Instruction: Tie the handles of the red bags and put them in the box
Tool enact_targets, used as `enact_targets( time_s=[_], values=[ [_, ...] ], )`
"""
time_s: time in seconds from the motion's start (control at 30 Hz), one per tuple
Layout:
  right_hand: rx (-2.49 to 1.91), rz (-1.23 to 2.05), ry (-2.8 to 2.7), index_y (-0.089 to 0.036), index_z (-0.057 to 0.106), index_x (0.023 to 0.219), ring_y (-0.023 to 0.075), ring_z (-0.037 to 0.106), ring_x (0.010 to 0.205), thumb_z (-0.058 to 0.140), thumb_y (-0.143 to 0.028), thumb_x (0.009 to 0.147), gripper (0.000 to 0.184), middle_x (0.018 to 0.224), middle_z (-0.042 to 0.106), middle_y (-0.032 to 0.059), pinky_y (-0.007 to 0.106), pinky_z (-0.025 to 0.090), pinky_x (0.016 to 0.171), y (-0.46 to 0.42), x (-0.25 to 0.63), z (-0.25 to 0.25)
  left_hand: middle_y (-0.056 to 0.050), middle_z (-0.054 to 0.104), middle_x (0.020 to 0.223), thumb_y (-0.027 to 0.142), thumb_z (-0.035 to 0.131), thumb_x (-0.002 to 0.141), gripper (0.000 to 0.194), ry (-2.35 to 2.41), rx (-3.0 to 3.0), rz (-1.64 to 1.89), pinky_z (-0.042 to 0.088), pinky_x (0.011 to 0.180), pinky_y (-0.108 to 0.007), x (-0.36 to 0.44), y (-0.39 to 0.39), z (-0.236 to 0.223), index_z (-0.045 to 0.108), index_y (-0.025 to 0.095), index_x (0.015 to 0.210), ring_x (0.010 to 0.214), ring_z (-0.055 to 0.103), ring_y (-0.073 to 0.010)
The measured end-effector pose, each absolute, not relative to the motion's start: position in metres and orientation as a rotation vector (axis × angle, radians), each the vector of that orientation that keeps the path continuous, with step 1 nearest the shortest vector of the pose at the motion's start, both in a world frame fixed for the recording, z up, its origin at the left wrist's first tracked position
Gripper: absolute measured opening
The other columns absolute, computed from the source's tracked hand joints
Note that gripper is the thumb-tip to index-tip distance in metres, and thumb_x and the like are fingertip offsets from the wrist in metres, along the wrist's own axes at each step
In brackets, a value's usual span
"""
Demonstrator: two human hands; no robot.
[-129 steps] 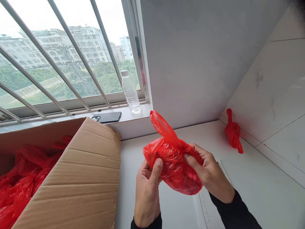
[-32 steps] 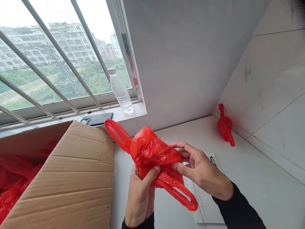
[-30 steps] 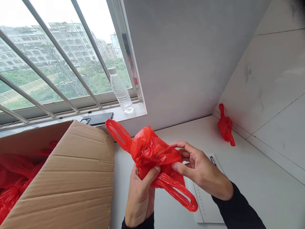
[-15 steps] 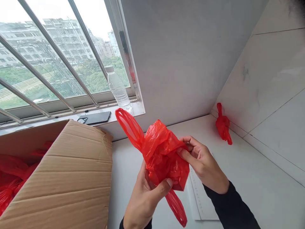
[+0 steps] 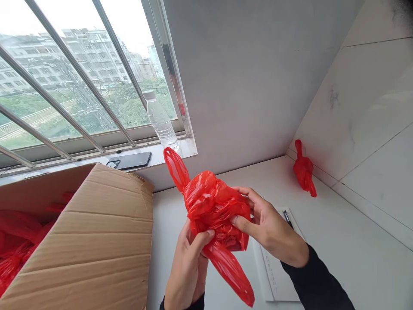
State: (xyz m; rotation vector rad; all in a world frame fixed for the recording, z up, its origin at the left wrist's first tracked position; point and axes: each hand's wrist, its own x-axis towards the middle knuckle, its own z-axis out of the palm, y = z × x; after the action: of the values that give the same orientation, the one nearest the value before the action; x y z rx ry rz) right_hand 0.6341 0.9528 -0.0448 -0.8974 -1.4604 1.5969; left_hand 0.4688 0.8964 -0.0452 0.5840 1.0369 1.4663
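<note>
I hold a crumpled red plastic bag [image 5: 213,206] in both hands above a white counter. My left hand [image 5: 189,271] grips it from below, thumb pressed on the bundle. My right hand [image 5: 267,226] pinches its right side with thumb and fingers. One bag handle sticks up toward the window, the other hangs down past my left wrist.
An open cardboard box [image 5: 97,241] with several red bags [image 5: 16,241] stands at the left. A knotted red bag [image 5: 303,170] lies by the tiled wall. A sheet of paper [image 5: 277,275] and a pen [image 5: 288,218] lie under my right arm. On the sill are a water bottle [image 5: 159,120] and a phone [image 5: 130,160].
The bag has been turned and bunched tighter between my hands; its lower handle, earlier an open loop, now hangs as a flat strip. My left thumb has shifted up onto the bundle.
</note>
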Motion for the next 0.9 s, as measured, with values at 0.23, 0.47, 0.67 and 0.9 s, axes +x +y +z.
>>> enact_targets(
  time_s=[0.23,0.47,0.67,0.9],
  values=[
    [-0.924,1.516,-1.49,-0.03,0.052,0.136,0.0207,0.061,0.117,0.062,-0.02,0.093,0.045,0.128,0.065,0.0048,0.037,0.056,0.095,0.954,0.632,-0.05,-0.011,0.075,0.106,0.03,0.08,0.078,0.042,1.009,0.462,1.517,0.058,0.084,-0.036,0.47,0.9,-0.049,0.07,0.016,0.117,0.101,0.071,-0.0302],
    [-0.941,1.629,-1.456,-0.033,0.046,0.141,0.022,0.069,0.104,0.072,-0.033,0.089,0.058,0.127,0.066,0.0057,0.041,0.057,0.092,0.955,0.631,-0.05,-0.009,0.077,0.104,0.02,0.083,0.072,0.056,0.973,0.435,1.527,0.059,0.078,-0.034,0.462,0.904,-0.052,0.067,0.02,0.126,0.091,0.074,-0.0279],
    [-0.847,1.722,-1.277,-0.028,0.047,0.144,0.0251,0.068,0.111,0.075,-0.044,0.088,0.065,0.13,0.065,0.0099,0.043,0.056,0.097,0.955,0.627,-0.055,-0.006,0.077,0.089,0.014,0.08,0.063,0.049,0.988,0.386,1.513,0.058,0.071,-0.031,0.46,0.898,-0.047,0.073,0.018,0.111,0.081,0.074,-0.0267],
    [-0.778,1.668,-1.336,-0.026,0.057,0.133,0.0245,0.067,0.113,0.068,-0.042,0.093,0.044,0.129,0.067,0.0088,0.039,0.057,0.097,0.946,0.627,-0.047,-0.007,0.077,0.099,0.017,0.08,0.072,0.049,0.917,0.417,1.562,0.055,0.086,-0.034,0.469,0.883,-0.047,0.07,0.02,0.12,0.096,0.072,-0.0274]
  ],
)
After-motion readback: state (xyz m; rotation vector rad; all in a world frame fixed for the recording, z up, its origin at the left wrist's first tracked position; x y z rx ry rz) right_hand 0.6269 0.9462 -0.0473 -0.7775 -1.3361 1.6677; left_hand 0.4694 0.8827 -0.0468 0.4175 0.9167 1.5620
